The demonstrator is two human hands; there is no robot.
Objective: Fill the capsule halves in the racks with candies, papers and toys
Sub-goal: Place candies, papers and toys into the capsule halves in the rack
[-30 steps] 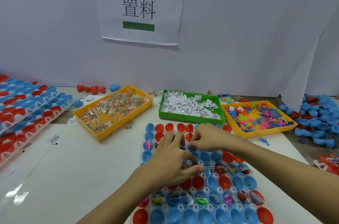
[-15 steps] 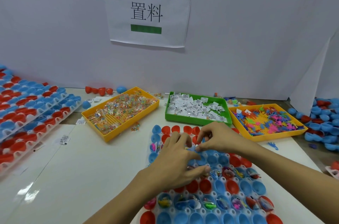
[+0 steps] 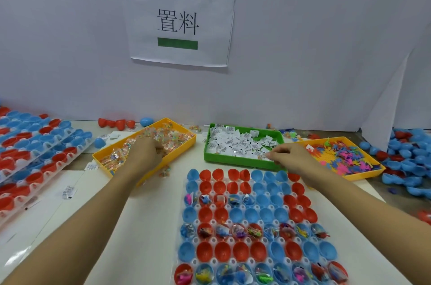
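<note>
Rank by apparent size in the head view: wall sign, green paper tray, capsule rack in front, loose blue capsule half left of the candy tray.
1. Capsule rack, though nearest the camera
2. Wall sign
3. Green paper tray
4. Loose blue capsule half

Three trays (image 3: 242,163) are set side by side behind the rack (image 3: 256,221), with more racks (image 3: 35,156) stacked at the left.
</note>
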